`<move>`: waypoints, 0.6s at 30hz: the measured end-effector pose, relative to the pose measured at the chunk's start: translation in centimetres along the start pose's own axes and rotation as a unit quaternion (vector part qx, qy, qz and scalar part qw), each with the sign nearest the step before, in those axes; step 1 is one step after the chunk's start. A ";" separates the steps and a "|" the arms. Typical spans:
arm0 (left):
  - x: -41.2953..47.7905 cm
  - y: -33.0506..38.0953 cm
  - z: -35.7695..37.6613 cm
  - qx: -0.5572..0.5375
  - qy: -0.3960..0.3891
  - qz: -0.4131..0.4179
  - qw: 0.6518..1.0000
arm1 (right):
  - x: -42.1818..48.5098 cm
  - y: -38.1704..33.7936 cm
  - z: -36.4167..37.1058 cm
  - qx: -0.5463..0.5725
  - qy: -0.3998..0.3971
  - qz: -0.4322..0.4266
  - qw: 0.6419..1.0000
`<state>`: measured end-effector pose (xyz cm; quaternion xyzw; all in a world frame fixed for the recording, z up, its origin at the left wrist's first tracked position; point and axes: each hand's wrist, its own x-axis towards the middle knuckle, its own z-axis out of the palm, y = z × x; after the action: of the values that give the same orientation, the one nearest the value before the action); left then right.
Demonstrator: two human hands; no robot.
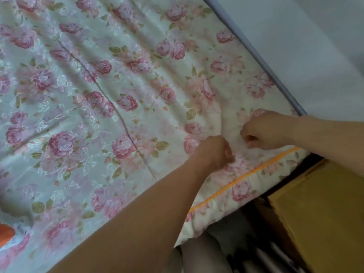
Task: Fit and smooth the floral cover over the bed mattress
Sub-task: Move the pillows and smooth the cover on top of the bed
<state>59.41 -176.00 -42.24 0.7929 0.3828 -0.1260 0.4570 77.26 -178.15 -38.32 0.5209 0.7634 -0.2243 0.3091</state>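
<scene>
The floral cover [102, 91], pale with pink roses and green leaves, lies spread over the bed mattress and fills most of the view. It is creased, with a long seam running diagonally through its middle. An orange piping line [244, 178] marks the near edge, where the cover hangs over the mattress side. My left hand [215, 152] pinches the fabric just above that edge, fingers curled. A short way to its right, my right hand [266, 130] grips the cover close to the bed's corner, fingers curled into the cloth.
A grey-blue strip [256, 56] runs along the bed's far side against a pale wall [305, 46]. A yellow-brown cardboard box [325, 209] stands beside the bed at the lower right. An orange object [6, 235] shows at the left edge.
</scene>
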 end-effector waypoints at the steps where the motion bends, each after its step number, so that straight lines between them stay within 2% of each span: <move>1: -0.6 0.3 0.9 0.016 -0.016 0.006 1.000 | -0.9 -0.6 0.8 -0.008 -0.018 -0.014 1.000; 5: -3.0 0.8 3.5 0.079 -0.048 0.016 0.996 | -3.6 -2.1 2.9 -0.005 -0.091 -0.016 0.996; 7: -3.8 0.9 4.1 0.121 -0.040 0.024 0.992 | -4.3 -2.6 3.4 -0.026 -0.094 -0.013 0.995; 13: -5.8 1.5 5.6 0.298 0.037 0.047 0.953 | -4.4 -3.7 4.9 -0.137 -0.041 -0.017 0.990; 18: -6.6 2.2 6.7 0.288 -0.001 0.065 0.956 | -5.6 -3.5 7.0 -0.102 0.018 0.007 0.995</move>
<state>57.58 -185.35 -40.88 0.9138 0.2777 -0.2016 0.2172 77.12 -187.73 -39.22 0.4961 0.7841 -0.1332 0.3484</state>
